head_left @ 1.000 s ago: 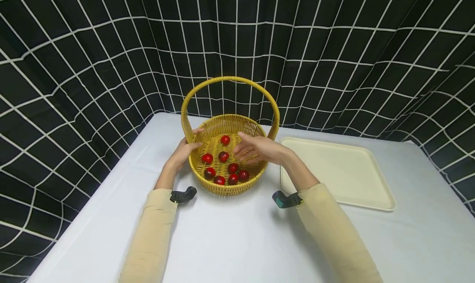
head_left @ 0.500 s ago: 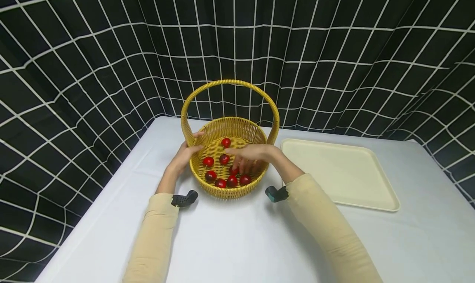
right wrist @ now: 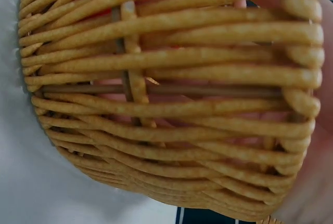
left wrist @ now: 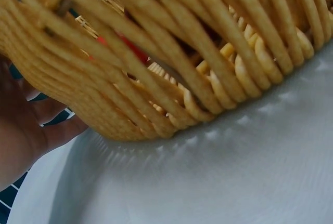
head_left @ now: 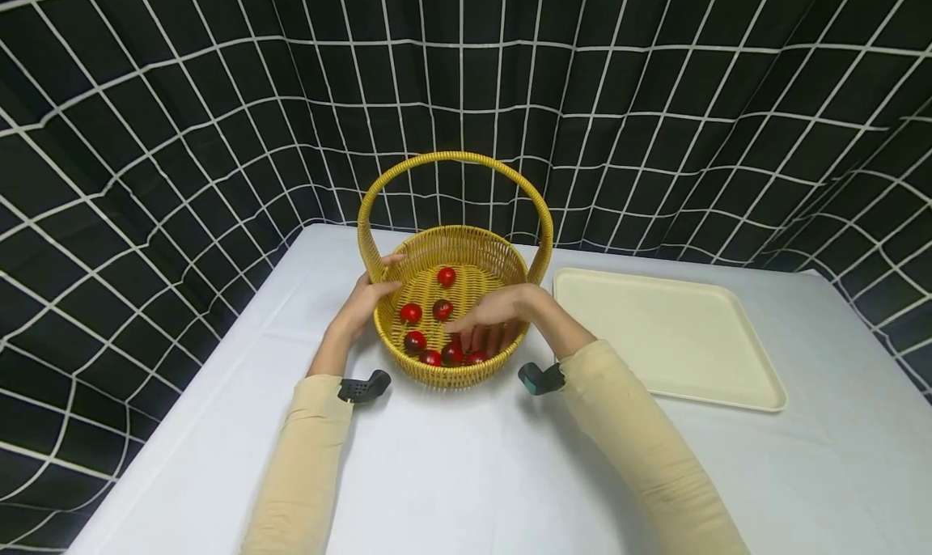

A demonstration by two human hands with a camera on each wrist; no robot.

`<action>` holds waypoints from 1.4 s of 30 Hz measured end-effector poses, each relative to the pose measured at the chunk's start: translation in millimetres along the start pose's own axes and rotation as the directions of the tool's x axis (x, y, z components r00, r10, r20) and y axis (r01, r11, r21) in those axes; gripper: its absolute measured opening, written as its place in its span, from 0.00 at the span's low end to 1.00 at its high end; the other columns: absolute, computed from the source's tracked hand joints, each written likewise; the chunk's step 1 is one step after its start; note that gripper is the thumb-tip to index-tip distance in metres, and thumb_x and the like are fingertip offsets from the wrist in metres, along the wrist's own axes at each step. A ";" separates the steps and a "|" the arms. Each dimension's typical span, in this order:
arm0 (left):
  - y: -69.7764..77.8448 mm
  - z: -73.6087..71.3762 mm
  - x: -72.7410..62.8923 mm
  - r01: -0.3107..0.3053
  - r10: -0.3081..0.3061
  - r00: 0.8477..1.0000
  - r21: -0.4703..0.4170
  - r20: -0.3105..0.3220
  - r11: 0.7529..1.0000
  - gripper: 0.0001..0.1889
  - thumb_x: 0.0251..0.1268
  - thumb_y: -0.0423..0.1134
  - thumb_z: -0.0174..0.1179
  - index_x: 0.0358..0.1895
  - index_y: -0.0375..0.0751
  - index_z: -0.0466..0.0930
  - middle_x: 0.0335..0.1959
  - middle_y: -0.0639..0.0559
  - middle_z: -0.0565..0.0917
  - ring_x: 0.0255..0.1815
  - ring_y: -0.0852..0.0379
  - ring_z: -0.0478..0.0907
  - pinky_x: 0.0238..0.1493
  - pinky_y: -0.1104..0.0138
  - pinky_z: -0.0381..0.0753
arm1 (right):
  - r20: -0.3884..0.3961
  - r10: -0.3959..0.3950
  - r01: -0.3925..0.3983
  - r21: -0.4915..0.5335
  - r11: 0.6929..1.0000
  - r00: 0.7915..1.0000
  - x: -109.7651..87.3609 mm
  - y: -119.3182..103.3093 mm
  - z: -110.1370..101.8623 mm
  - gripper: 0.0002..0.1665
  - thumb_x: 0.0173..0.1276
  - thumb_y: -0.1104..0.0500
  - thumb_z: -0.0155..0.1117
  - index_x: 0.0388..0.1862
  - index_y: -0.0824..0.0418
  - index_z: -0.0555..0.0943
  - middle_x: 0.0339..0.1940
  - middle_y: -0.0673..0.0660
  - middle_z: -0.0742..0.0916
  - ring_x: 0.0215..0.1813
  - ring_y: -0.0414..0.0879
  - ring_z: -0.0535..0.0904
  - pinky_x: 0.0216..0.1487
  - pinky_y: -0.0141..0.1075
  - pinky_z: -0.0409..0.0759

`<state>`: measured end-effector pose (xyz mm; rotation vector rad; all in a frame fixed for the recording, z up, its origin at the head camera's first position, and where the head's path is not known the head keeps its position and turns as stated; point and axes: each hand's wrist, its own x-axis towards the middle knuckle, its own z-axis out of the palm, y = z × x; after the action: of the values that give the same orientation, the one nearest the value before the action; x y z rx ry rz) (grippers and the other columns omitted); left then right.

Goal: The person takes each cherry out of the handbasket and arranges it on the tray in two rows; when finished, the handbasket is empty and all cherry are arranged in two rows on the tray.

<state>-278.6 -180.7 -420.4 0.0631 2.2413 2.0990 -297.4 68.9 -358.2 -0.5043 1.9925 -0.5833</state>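
Note:
A yellow woven basket point(head_left: 451, 377) with a tall arched handle stands on the table, holding several red cherries point(head_left: 411, 313), some with thin stems. At its left side my left hand point(head_left: 360, 302) grips the rim and handle base, thumb on the inner side. The left wrist view shows that hand point(left wrist: 23, 130) against the outside of the weave. My right hand point(head_left: 495, 308) reaches over the right rim, its fingers pointing down and apart among the front cherries, partly covering them. In the right wrist view the basket wall point(right wrist: 171, 99) covers most of this hand.
To the right of the basket lies a shallow cream rectangular tray point(head_left: 670, 336). White cloth point(head_left: 451, 474) covers the table. A black curtain point(head_left: 466, 78) with white grid lines encloses the back and sides.
My right hand has lowered into the basket and its fingers have turned down toward the front cherries, some of which have shifted slightly. My left hand keeps its grip on the basket.

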 end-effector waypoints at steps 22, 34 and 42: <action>1.1 2.3 2.1 -0.015 0.015 1.000 0.000 0.001 1.000 0.28 0.66 0.32 0.49 0.71 0.44 0.62 0.74 0.48 0.57 0.72 0.48 0.52 0.70 0.50 0.44 | 0.207 -0.289 0.271 0.110 0.956 0.935 11.9 7.9 7.4 0.15 0.66 0.60 0.64 0.52 0.58 0.81 0.45 0.53 0.82 0.45 0.44 0.77 0.45 0.36 0.79; 2.3 0.7 -0.5 -0.021 0.021 1.000 -0.008 -0.004 1.000 0.28 0.66 0.31 0.49 0.71 0.43 0.62 0.73 0.49 0.59 0.72 0.48 0.53 0.70 0.51 0.44 | 0.085 -0.354 0.334 0.192 0.923 0.931 14.9 10.0 8.9 0.13 0.69 0.58 0.61 0.49 0.62 0.80 0.44 0.55 0.80 0.45 0.47 0.76 0.51 0.39 0.78; 0.9 1.6 0.4 -0.006 0.006 1.000 -0.007 -0.005 1.000 0.28 0.66 0.31 0.48 0.71 0.44 0.62 0.73 0.48 0.59 0.72 0.48 0.54 0.70 0.51 0.44 | -0.071 -0.344 0.348 0.328 0.879 0.936 13.3 11.3 7.9 0.20 0.66 0.58 0.64 0.56 0.61 0.76 0.45 0.56 0.79 0.43 0.48 0.75 0.42 0.37 0.78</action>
<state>-278.9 -179.0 -419.6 0.0634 2.2393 2.1124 -297.6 68.9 -377.3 -0.6492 1.7691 -1.1297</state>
